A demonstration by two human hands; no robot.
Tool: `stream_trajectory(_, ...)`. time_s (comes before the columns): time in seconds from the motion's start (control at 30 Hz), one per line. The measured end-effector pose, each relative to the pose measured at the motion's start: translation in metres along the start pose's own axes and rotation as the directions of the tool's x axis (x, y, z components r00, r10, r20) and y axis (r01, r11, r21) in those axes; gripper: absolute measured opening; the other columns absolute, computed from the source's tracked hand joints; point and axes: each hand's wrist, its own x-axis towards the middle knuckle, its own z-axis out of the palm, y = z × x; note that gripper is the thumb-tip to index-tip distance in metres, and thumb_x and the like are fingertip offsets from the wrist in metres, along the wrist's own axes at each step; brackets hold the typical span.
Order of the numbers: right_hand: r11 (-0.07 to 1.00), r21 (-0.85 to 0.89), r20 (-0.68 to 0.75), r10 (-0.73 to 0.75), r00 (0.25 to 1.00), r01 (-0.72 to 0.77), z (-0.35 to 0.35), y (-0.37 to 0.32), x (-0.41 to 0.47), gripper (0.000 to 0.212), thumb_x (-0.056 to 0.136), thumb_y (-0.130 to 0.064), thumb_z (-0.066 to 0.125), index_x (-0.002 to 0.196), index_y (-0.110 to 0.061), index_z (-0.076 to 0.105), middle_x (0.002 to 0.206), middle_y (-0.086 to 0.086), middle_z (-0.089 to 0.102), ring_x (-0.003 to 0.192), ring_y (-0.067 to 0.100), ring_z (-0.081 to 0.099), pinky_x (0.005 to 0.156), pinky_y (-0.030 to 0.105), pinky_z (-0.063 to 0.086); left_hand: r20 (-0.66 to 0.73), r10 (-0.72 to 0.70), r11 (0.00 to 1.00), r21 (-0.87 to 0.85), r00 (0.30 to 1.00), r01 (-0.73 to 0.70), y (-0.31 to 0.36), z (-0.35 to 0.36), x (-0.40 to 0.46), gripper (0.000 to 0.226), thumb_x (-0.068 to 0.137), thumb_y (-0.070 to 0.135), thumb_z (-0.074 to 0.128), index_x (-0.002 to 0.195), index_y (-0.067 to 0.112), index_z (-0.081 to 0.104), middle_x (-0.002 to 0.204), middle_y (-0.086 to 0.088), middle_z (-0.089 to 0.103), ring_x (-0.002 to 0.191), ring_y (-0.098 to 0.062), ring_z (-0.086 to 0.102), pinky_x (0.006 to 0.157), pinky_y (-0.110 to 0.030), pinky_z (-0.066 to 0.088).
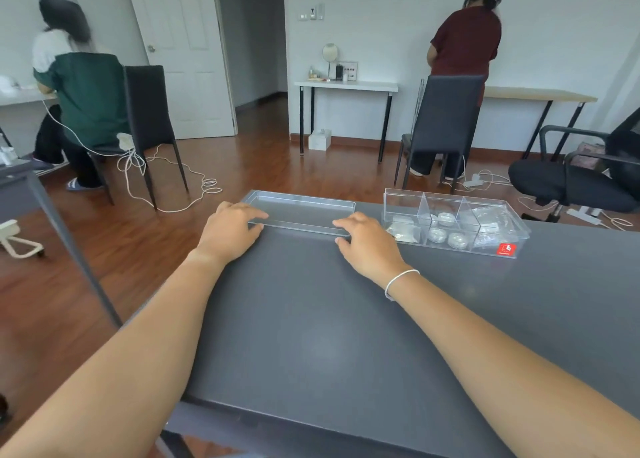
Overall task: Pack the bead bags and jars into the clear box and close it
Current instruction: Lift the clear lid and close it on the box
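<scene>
Now your left hand (230, 231) and right hand (367, 241) grip lid (301, 212) ends, fingers pinching near edge; clear box (453, 225) lies right of lid.

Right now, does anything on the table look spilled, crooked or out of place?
Nothing stands out. The clear box sits upright and open, bags and jars inside its compartments. Its lid lies flat beside it, both hands on its near edge.
</scene>
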Motion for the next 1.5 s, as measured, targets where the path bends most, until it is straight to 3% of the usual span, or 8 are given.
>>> stream_trajectory(0.33, 0.998, 0.057, -0.059, 0.003, 0.998, 0.001, 0.003, -0.001, 0.0, 0.02, 0.089, -0.009, 0.042, 0.096, -0.013, 0.06, 0.107, 0.005, 0.059, 0.103, 0.025, 0.05, 0.073, 0.03, 0.037, -0.061, -0.038, 0.993, -0.115, 0.997, 0.03, 0.004, -0.006, -0.008, 0.013, 0.085, 0.016, 0.056, 0.087, 0.018, 0.07, 0.1, -0.004, 0.068, 0.104, -0.032, 0.05, 0.095, -0.042, 0.039)
stream_trajectory(0.5, 0.982, 0.184, -0.155, -0.012, 0.988, 0.041, -0.009, -0.009, -0.01, 0.017, 0.087, -0.007, 0.044, 0.089, -0.012, 0.06, 0.097, 0.002, 0.058, 0.09, 0.021, 0.052, 0.073, 0.031, 0.042, -0.244, 0.006, 0.973, -0.221, 0.97, -0.061, 0.006, -0.018, -0.013, 0.012, 0.085, 0.015, 0.058, 0.087, 0.018, 0.069, 0.101, -0.004, 0.067, 0.104, -0.03, 0.047, 0.094, -0.038, 0.038)
stream_trajectory(0.67, 0.947, 0.308, -0.307, 0.008, 0.952, 0.092, -0.039, -0.012, -0.02, 0.017, 0.085, -0.006, 0.047, 0.083, -0.016, 0.061, 0.085, -0.007, 0.052, 0.076, 0.012, 0.045, 0.065, 0.026, 0.036, -0.505, 0.09, 0.943, -0.235, 0.858, -0.237, 0.025, -0.029, -0.023, 0.014, 0.086, 0.012, 0.058, 0.093, 0.015, 0.069, 0.097, -0.001, 0.064, 0.097, -0.015, 0.044, 0.085, -0.016, 0.031)
stream_trajectory(0.8, 0.92, 0.371, -0.406, 0.04, 0.913, 0.124, -0.069, 0.001, -0.032, 0.019, 0.084, -0.003, 0.049, 0.079, -0.017, 0.06, 0.085, -0.005, 0.054, 0.074, 0.013, 0.046, 0.066, 0.025, 0.036, -0.646, 0.113, 0.916, -0.227, 0.755, -0.331, 0.041, -0.036, -0.029, 0.016, 0.087, 0.017, 0.057, 0.099, 0.017, 0.066, 0.104, 0.008, 0.058, 0.101, -0.008, 0.045, 0.094, -0.008, 0.028)
stream_trajectory(0.97, 0.905, 0.407, -0.477, 0.093, 0.874, 0.126, -0.103, 0.032, -0.048, 0.019, 0.083, -0.001, 0.051, 0.076, -0.017, 0.059, 0.086, 0.0, 0.058, 0.069, 0.0, 0.046, 0.061, 0.017, 0.032, -0.56, 0.073, 0.868, -0.372, 0.825, -0.329, 0.064, -0.028, -0.032, 0.032, 0.086, 0.026, 0.057, 0.118, 0.033, 0.055, 0.113, 0.015, 0.057, 0.107, -0.004, 0.045, 0.094, -0.02, 0.037)
stream_trajectory(1.13, 0.885, 0.459, -0.438, 0.145, 0.887, 0.082, -0.128, 0.063, -0.066, 0.02, 0.084, -0.001, 0.051, 0.075, -0.017, 0.058, 0.086, 0.0, 0.06, 0.073, 0.003, 0.049, 0.064, 0.0, 0.035, -0.475, 0.107, 0.836, -0.432, 0.874, -0.337, 0.099, -0.01, -0.022, 0.037, 0.085, 0.017, 0.059, 0.121, 0.028, 0.055, 0.117, 0.014, 0.057, 0.108, -0.016, 0.049, 0.088, -0.004, 0.032)
stream_trajectory(1.33, 0.876, 0.48, -0.426, 0.184, 0.886, 0.049, -0.149, 0.098, -0.086, 0.018, 0.086, -0.003, 0.051, 0.076, -0.016, 0.059, 0.068, -0.014, 0.052, 0.062, -0.004, 0.048, 0.057, -0.001, 0.034, -0.401, 0.153, 0.801, -0.485, 0.903, -0.351, 0.135, 0.012, -0.009, 0.036, 0.085, 0.006, 0.056, 0.118, 0.02, 0.059, 0.113, 0.016, 0.055, 0.105, -0.014, 0.049, 0.084, 0.002, 0.031)
stream_trajectory(1.5, 0.854, 0.518, -0.427, 0.219, 0.878, 0.039, -0.158, 0.116, -0.091, 0.025, 0.087, -0.004, 0.051, 0.074, -0.025, 0.059, 0.072, -0.013, 0.055, 0.066, 0.002, 0.049, 0.067, 0.012, 0.043, -0.402, 0.12, 0.755, -0.558, 0.908, -0.346, 0.155, 0.025, -0.002, 0.024, 0.086, 0.013, 0.058, 0.107, 0.021, 0.065, 0.104, 0.022, 0.058, 0.096, 0.009, 0.051, 0.082, 0.003, 0.031)
